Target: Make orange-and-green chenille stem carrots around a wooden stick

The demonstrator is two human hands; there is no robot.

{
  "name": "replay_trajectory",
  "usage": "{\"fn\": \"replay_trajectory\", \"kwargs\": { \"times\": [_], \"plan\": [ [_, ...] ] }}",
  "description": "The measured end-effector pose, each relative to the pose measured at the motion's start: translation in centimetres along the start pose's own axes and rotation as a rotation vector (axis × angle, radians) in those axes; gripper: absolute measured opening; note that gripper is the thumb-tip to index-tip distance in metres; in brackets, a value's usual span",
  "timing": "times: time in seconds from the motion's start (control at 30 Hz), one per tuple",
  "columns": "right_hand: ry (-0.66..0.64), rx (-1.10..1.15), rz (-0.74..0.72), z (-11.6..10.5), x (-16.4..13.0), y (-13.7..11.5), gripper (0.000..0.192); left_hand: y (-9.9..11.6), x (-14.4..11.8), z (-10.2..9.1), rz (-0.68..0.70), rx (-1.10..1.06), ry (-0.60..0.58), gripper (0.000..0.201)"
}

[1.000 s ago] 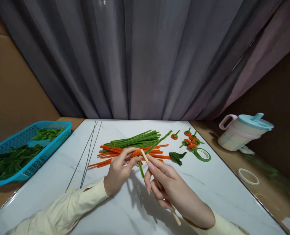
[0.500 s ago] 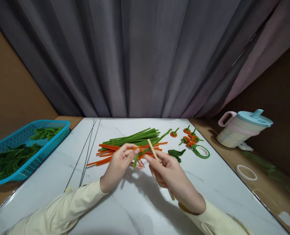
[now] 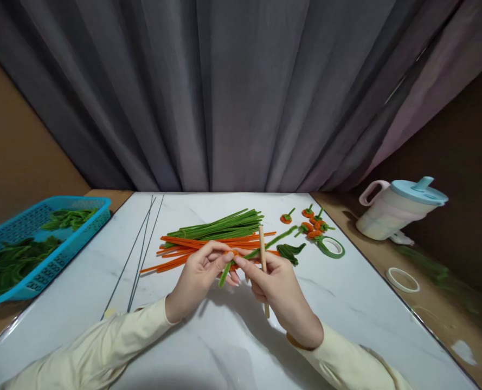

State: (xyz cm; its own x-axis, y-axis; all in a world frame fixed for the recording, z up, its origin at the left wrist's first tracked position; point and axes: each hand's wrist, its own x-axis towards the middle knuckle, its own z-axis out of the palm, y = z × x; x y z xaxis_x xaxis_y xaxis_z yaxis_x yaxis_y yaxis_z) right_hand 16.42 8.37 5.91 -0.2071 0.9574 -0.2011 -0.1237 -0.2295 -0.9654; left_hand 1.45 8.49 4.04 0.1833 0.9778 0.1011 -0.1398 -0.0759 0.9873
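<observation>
My left hand (image 3: 198, 276) pinches a small orange pipe-cleaner coil (image 3: 232, 252), mostly hidden by the fingers. A green pipe cleaner (image 3: 283, 235) runs across the coil; its short end hangs below the left fingertips and its long end points to the upper right. My right hand (image 3: 281, 287) is closed, thumb and fingers on the green pipe cleaner beside the coil. It also grips a wooden stick (image 3: 262, 244), which stands nearly upright. Behind the hands lie a bundle of green pipe cleaners (image 3: 220, 225) and loose orange pipe cleaners (image 3: 179, 244).
Finished orange pieces with green stems (image 3: 307, 227) lie at the right, near a roll of green tape (image 3: 338, 254) and dark green leaves (image 3: 289, 252). A blue basket (image 3: 62, 271) holds greenery at left, beside thin wires (image 3: 141, 260). A lidded cup (image 3: 383, 216) and a white ring (image 3: 403, 280) stand right.
The wooden stick has swung from a slant to nearly upright. My right hand has moved slightly left, closer to the left fingertips, and the green pipe cleaner's long end reaches farther right.
</observation>
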Motion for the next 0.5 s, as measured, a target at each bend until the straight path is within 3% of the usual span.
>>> {"fn": "replay_trajectory", "kwargs": {
  "times": [0.13,0.27,0.37,0.5],
  "plan": [
    [-0.027,0.013,0.005,0.2,0.0,0.2,0.039,0.0,-0.2,0.1,0.016,-0.008,0.003,0.022],
    [-0.081,-0.069,0.028,-0.3,0.3,-0.3,0.038,0.1,0.4,-0.1,-0.053,-0.019,0.046,0.025],
    [-0.215,-0.405,-0.050,-1.7,0.5,-0.9,0.025,-0.7,1.6,-0.8,-0.124,-0.084,0.163,0.031],
    [-0.428,-1.137,-0.199,-3.3,0.5,-0.4,0.021,-2.7,2.9,-2.0,-0.175,-0.145,0.252,0.039]
  ]
}}
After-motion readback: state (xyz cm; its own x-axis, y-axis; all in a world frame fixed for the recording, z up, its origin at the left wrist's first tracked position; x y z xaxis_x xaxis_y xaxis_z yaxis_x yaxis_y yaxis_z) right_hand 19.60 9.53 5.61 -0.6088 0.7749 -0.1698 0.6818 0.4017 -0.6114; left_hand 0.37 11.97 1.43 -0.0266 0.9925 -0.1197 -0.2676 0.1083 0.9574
